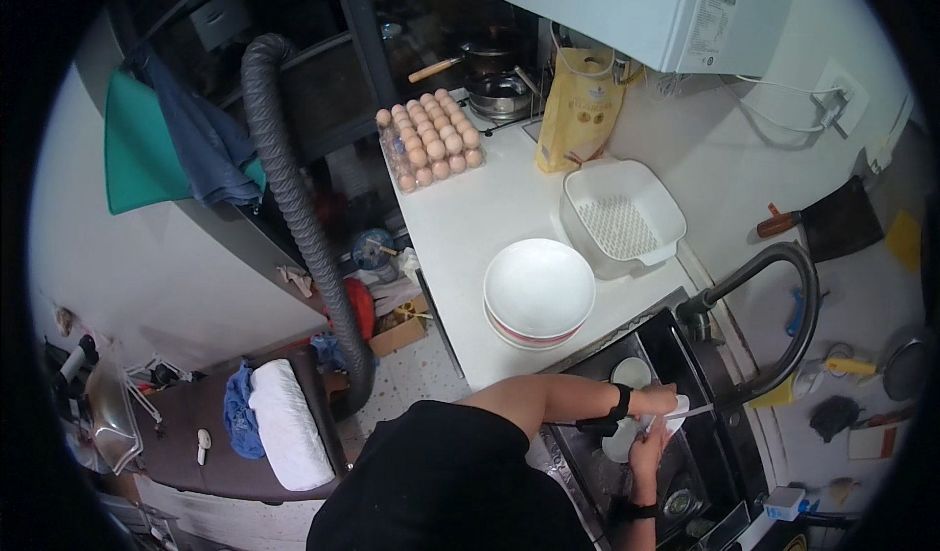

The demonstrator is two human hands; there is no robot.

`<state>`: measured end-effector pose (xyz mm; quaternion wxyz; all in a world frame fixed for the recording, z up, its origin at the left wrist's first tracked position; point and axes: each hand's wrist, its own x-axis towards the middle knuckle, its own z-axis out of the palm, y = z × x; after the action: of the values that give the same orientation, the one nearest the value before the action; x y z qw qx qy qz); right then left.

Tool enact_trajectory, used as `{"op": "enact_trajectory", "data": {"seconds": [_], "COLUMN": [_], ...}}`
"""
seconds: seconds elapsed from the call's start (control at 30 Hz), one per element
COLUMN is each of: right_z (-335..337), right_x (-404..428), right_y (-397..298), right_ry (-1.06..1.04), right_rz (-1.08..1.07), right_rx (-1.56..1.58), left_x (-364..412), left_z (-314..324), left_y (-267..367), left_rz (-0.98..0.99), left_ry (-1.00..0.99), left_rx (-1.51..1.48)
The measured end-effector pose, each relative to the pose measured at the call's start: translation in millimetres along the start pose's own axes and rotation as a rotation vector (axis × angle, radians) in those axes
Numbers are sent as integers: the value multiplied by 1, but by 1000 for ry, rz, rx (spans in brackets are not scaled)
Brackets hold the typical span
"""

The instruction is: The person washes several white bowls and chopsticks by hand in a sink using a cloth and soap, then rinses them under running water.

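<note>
Over the dark sink (664, 330), my left hand (653, 402) grips a small white dish (678, 413). My right hand (648, 449) is at the dish's lower side, with its fingers against it. A stream of water from the black curved faucet (806, 308) reaches the dish. One pale bowl (631, 372) lies in the sink above my left hand. Another white bowl or dish (618, 442) sits left of my right hand, partly hidden by my wrist. On the counter, a stack of white plates or bowls (540, 286) stands near the sink's edge.
A white draining basket (624, 220) stands beside the stack. Farther back are a tray of eggs (437, 139), a yellow bag (580, 110) and pots (499, 95). A cleaver (841, 220) hangs on the wall. A brown padded bench (191, 470) holds a white folded towel (290, 425).
</note>
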<state>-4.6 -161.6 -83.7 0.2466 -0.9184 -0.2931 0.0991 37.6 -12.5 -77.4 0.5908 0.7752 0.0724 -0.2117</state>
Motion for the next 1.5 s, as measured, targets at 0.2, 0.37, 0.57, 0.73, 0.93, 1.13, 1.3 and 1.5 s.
{"op": "enact_trajectory", "data": {"seconds": [0.2, 0.37, 0.57, 0.73, 0.93, 1.13, 1.3, 1.5], "right_z": [-20, -55, -35, 1, -21, -33, -39, -61], "right_x": [19, 19, 32, 44, 36, 27, 28, 27], "right_y": [-14, -31, 1, 60, -12, -12, 11, 17], "right_ry": [116, 90, 198, 234, 235, 323, 208, -7], "right_rz": [277, 373, 585, 475, 45, 94, 341, 413], "right_rx": [1235, 1492, 1462, 1359, 324, 767, 1321, 1081], "left_x": [-13, -25, -73, -67, -33, -30, -62, -49], "left_z": [20, -9, -43, -36, -7, 8, -1, 3], "left_y": [-1, -6, 11, 2, -29, -28, -4, -25], "left_rz": [-145, 42, 62, 154, 363, 364, 368, 462], "left_ry": [329, -511, -473, -277, 97, 239, 189, 326], "left_rx": [-293, -1078, -909, -597, -309, -394, -312, -69]}}
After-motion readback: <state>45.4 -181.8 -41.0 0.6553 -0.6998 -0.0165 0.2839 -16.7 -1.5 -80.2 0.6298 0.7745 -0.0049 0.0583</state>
